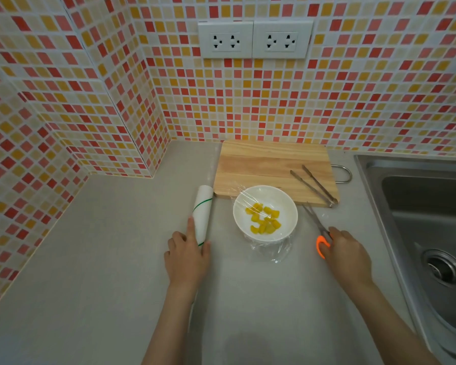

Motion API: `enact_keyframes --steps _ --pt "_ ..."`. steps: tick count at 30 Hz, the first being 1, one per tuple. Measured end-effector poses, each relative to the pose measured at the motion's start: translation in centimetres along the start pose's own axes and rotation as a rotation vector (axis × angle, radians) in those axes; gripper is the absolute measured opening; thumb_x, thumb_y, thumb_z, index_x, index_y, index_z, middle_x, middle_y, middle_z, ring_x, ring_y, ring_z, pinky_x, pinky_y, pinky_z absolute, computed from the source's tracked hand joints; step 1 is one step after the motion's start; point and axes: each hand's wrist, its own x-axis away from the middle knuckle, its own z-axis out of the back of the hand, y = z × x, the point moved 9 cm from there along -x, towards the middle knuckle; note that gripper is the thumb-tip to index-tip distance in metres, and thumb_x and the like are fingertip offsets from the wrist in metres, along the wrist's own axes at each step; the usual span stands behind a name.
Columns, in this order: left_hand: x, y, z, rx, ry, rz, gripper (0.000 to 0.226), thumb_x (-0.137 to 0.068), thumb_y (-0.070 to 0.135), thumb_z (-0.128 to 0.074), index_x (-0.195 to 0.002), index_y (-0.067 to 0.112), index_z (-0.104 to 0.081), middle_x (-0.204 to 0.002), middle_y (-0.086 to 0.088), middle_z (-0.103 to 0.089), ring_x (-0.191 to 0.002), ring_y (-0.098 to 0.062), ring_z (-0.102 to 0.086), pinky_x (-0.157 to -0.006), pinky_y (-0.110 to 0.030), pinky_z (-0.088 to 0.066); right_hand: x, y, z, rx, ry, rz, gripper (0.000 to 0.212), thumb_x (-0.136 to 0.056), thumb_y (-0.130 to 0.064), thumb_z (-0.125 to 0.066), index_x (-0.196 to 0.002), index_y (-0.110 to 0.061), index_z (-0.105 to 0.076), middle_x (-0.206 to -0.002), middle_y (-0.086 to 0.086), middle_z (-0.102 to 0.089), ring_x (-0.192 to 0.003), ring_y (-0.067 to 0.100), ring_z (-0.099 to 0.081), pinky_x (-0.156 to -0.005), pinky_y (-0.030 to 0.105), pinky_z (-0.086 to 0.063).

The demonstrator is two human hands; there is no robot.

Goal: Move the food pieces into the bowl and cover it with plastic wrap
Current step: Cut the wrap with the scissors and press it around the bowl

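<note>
So your white bowl (265, 213) is the centre of everything here. It sits on the grey countertop (103, 272), and inside it are the yellow food pieces (265, 219), a loose little cluster on the bottom, maybe ten or so chunks. Plastic wrap (270, 248) is stretched over the top of the bowl, you can see the glare lines across the rim, and a crumpled flap of it hangs out on the counter at the bowl's near side.

Left of the bowl, your left hand (187, 255) lies on the near end of the plastic wrap roll (202, 216), fingers curled loosely round it with the index finger stretched along its side. The roll lies flat on the counter, pointing away from you.

Right of the bowl, your right hand (346, 252) is closed around the orange handles of the scissors (319, 227). The blades point up toward the far right of the bowl and look close together, resting on the counter.

Just behind the bowl is the wooden cutting board (270, 167), with the bowl's far rim at or slightly over its near edge. Metal tongs (313, 184) lie on the board, behind and right of the bowl. Further right of the bowl there's the steel sink (427, 219).
</note>
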Motion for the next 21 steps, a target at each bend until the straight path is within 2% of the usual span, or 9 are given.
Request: enact_keyframes --steps 3,5,8,10,12,14,16,18,21 --pt "0.0 0.5 0.1 -0.055 0.022 0.006 0.07 -0.092 0.048 -0.042 -0.149 0.017 -0.016 -0.127 -0.013 -0.044 -0.117 -0.03 -0.042 -0.093 -0.039 -0.037 -0.2 -1.4 -0.1 0.128 -0.029 0.05 0.027 -0.09 -0.023 -0.049 -0.106 -0.003 -0.057 -0.1 0.017 -0.062 -0.091 0.035 -0.062 -0.073 0.039 -0.048" --pt "0.1 1.5 1.2 -0.014 0.114 -0.032 0.07 -0.091 0.045 -0.047 -0.147 0.01 -0.024 -0.137 -0.019 -0.04 -0.129 -0.035 -0.036 -0.104 -0.042 -0.03 -0.3 -2.2 -0.4 0.223 -0.052 0.081 0.023 -0.092 -0.021 -0.042 -0.104 -0.006 -0.055 -0.103 0.012 -0.063 -0.093 0.03 -0.063 -0.072 0.033 -0.047" --pt "0.9 4.4 2.2 0.25 0.194 -0.195 0.059 -0.093 0.036 -0.049 -0.142 0.006 -0.035 -0.139 -0.019 -0.042 -0.132 -0.032 -0.034 -0.108 -0.035 -0.028 -0.3 -2.6 -0.8 0.352 -0.079 0.076 0.023 -0.095 -0.018 -0.036 -0.102 -0.008 -0.056 -0.103 0.008 -0.065 -0.094 0.025 -0.066 -0.069 0.029 -0.046" --pt "1.4 6.0 1.4 0.498 0.11 -0.206 0.053 -0.095 0.038 -0.044 -0.141 0.012 -0.039 -0.14 -0.009 -0.044 -0.132 -0.022 -0.038 -0.106 -0.025 -0.028 -0.3 -2.7 -1.0 0.425 -0.092 0.059 0.025 -0.094 -0.015 -0.036 -0.1 -0.009 -0.059 -0.101 0.006 -0.067 -0.092 0.025 -0.068 -0.067 0.027 -0.045" --pt "1.6 7.0 0.1 0.717 0.004 -0.127 0.053 -0.096 0.04 -0.041 -0.141 0.013 -0.04 -0.14 -0.003 -0.047 -0.131 -0.017 -0.042 -0.105 -0.023 -0.031 -0.2 -3.2 -1.3 0.471 -0.131 0.067 0.024 -0.09 -0.011 -0.041 -0.098 -0.011 -0.063 -0.101 0.005 -0.067 -0.094 0.024 -0.068 -0.07 0.027 -0.048" --pt "1.6 8.0 -1.0 0.853 -0.092 -0.07 0.049 -0.097 0.04 -0.038 -0.138 0.013 -0.044 -0.13 0.006 -0.052 -0.129 -0.015 -0.044 -0.097 -0.015 -0.032 -0.3 -3.6 -1.6 0.488 -0.175 0.086 0.024 -0.088 -0.011 -0.043 -0.1 -0.012 -0.064 -0.104 0.004 -0.066 -0.097 0.024 -0.066 -0.073 0.026 -0.048" --pt "1.5 8.7 -1.7 0.931 -0.144 -0.062 0.045 -0.098 0.042 -0.036 -0.133 0.017 -0.048 -0.12 0.018 -0.054 -0.128 -0.012 -0.045 -0.092 -0.011 -0.032 -0.6 -3.8 -1.1 0.445 -0.176 0.083 0.023 -0.09 -0.014 -0.044 -0.103 -0.012 -0.063 -0.107 0.006 -0.064 -0.097 0.026 -0.065 -0.072 0.028 -0.046" --pt "1.1 8.4 -2.4 0.981 -0.167 -0.006 0.054 -0.096 0.047 -0.034 -0.141 0.019 -0.04 -0.137 0.016 -0.049 -0.134 -0.01 -0.039 -0.105 -0.018 -0.03 -1.2 -4.4 0.5 0.348 -0.072 0.114 0.029 -0.093 -0.026 -0.046 -0.113 -0.008 -0.057 -0.114 0.011 -0.058 -0.098 0.03 -0.063 -0.073 0.033 -0.048" --pt "0.5 7.4 -3.6 1.046 -0.215 0.088 0.071 -0.086 0.064 -0.032 -0.144 0.022 -0.036 -0.148 0.004 -0.042 -0.136 -0.012 -0.039 -0.116 -0.037 -0.027 -2.1 -5.7 1.5 -0.135 -0.051 0.143 0.057 -0.094 -0.041 -0.044 -0.14 -0.007 -0.036 -0.14 0.015 -0.045 -0.125 0.033 -0.048 -0.095 0.039 -0.043"
